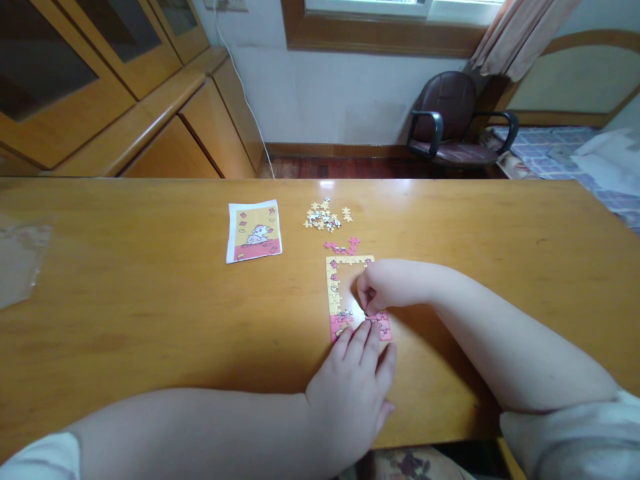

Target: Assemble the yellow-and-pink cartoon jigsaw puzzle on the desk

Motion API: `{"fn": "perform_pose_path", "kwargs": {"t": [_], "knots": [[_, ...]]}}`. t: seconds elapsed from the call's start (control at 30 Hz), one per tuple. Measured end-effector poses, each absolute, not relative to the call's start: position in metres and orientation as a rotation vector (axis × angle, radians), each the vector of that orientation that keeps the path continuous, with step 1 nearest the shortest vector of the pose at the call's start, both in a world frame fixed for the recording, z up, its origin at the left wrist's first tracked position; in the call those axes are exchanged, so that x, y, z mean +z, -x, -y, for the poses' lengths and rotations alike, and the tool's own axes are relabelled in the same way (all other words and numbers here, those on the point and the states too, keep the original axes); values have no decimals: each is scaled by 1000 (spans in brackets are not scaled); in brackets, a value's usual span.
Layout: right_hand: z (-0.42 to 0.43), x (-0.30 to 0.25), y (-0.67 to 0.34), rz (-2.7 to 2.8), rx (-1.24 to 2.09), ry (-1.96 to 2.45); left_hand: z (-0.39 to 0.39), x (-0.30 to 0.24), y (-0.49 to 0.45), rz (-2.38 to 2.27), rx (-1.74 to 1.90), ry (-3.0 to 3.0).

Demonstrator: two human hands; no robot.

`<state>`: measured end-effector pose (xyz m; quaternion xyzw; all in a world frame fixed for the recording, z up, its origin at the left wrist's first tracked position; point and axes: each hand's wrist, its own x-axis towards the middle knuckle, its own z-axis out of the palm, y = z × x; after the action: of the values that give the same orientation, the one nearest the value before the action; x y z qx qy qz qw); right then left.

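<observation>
A partly joined jigsaw puzzle [333, 293] lies on the wooden table, its border yellow above and pink below, with bare wood showing inside. My left hand [353, 387] rests flat over its lower edge, fingers stretched out on the pink pieces. From the right, my right hand [377, 287] bends over the puzzle's right side. Its fingers are pinched together at the pink lower part, and whatever they hold is hidden. Just beyond the puzzle sit several loose pink pieces [345, 248]. Farther back is a heap of yellow and white puzzle pieces [323, 217].
A printed reference picture [255, 231] of a white animal lies left of the pieces. A clear plastic bag [23, 260] is at the table's left. Beyond the table [150, 280] stand a wooden cabinet [165, 100], an office chair [447, 120] and a bed [565, 147].
</observation>
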<state>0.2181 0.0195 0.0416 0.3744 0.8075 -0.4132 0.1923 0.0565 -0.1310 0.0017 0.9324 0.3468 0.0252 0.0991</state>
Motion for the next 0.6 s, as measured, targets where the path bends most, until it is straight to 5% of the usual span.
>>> {"fn": "perform_pose_path", "kwargs": {"t": [0.6], "knots": [[-21, 48, -219, -2274, -1012, -1120, 129, 3, -57, -981, 71, -2745]]}}
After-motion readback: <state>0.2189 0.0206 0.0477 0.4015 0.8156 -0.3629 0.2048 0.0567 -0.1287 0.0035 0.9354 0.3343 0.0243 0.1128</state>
